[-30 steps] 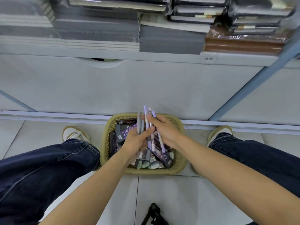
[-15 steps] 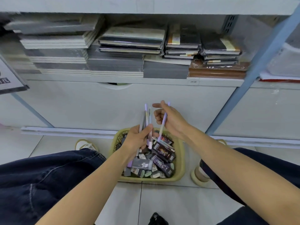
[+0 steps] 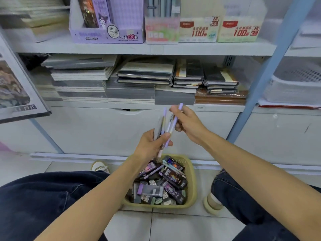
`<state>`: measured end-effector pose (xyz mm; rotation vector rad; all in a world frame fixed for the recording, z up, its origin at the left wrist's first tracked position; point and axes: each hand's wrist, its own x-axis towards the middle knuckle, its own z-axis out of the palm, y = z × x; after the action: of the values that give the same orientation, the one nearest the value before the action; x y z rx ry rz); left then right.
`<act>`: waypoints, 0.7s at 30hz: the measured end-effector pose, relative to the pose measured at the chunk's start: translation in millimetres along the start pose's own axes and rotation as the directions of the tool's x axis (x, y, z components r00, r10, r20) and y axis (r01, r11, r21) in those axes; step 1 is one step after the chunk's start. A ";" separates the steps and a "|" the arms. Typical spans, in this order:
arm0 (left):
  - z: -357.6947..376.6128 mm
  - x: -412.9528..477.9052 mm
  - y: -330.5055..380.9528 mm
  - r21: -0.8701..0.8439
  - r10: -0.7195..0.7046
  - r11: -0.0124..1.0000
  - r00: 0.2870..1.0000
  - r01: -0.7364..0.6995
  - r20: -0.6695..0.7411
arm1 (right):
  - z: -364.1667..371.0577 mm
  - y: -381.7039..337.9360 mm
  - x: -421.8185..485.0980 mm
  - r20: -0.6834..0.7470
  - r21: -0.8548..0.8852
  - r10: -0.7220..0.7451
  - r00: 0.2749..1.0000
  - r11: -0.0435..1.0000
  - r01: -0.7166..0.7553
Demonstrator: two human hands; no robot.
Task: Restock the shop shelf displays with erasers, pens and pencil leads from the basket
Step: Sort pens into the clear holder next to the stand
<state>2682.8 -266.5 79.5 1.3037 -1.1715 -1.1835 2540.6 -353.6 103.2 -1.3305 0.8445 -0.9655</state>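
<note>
**View:** head, single.
**Mount:** worn on the person's head; wide-angle, with straight lines bowed toward the edges.
**Facing:** forward and down, square to the front of the shop shelf [image 3: 139, 48].
**Range:** close. Both forearms enter from the lower corners. The left hand [image 3: 151, 145] and right hand [image 3: 189, 122], each gripping pens [image 3: 167, 126], meet at mid-frame.
**Lower field:** basket [image 3: 192, 173] on the tiled floor [image 3: 182, 226] between the person's legs [image 3: 43, 197], seen steeply from above.
**Upper field:** display boxes [image 3: 106, 32] on the shelf, seen nearly level; upper left corner blurred.
</note>
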 end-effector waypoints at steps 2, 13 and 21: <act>-4.3 4.8 21.6 0.016 0.080 0.997 0.996 -0.079 -0.031 | -3.0 -24.0 3.1 -0.022 0.028 -0.090 0.996 0.996 0.091; -39.1 41.6 157.0 0.005 0.244 0.970 0.966 -0.244 -0.090 | -12.4 -173.0 32.0 -0.065 0.110 -0.375 0.925 0.918 0.381; -71.5 85.2 236.2 -0.024 0.407 0.912 0.910 -0.410 -0.084 | -16.2 -285.0 81.5 -0.183 -0.119 -0.657 0.731 0.753 0.647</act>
<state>2749.9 -359.7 314.0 0.9975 -1.2802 -0.8372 2533.5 -432.9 389.2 -1.6269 0.5462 -1.6799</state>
